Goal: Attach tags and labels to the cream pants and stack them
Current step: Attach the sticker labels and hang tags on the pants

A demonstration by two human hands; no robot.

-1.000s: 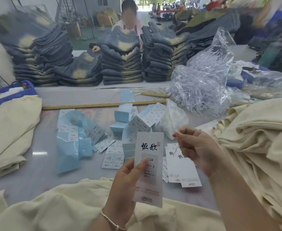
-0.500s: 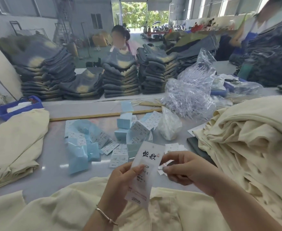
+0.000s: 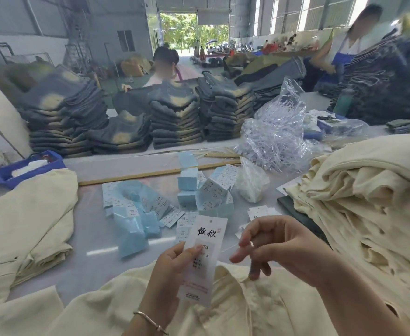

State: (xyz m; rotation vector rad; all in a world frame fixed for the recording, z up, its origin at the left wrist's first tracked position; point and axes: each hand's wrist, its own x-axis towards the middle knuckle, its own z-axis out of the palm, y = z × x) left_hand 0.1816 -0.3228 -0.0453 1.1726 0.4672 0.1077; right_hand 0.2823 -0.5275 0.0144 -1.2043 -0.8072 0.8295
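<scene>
Cream pants in front: a pair of cream pants [image 3: 259,309] was laid across the near edge of the table [image 3: 87,267], directly under both hands.
Left hand: the left hand [image 3: 172,265] was raised over those pants, and a white hang tag [image 3: 202,258] was pinched between its thumb and fingers. A thin bracelet [image 3: 150,321] was worn on the wrist.
Hang tag: the tag was held nearly upright, slightly tilted, with its printed face turned to the camera. Compared with half a second earlier it was seen straighter and higher.
Right hand: the right hand [image 3: 279,248] was held just right of the tag, apart from it, with the fingers loosely curled and pointing down toward the pants. Nothing was seen gripped in it. Half a second earlier its fingertips had been closer to the tag's edge.
Stacks of cream pants: a tall heap of cream pants [image 3: 368,202] was piled at the right, and a folded stack [image 3: 29,226] was lain at the left.
Middle of table: blue-backed label sheets [image 3: 136,214], a few spare white tags [image 3: 262,213] and a small clear bag [image 3: 251,185] were scattered beyond the hands.
Farther back: a wooden ruler [image 3: 150,174], a blue tray [image 3: 27,168] and a large clear bag of plastic fasteners [image 3: 276,134] were seen.
Far edge: piles of folded dark jeans [image 3: 175,120] were stacked, with other people behind them. More of the hall was shown than before, the view having been lifted.
</scene>
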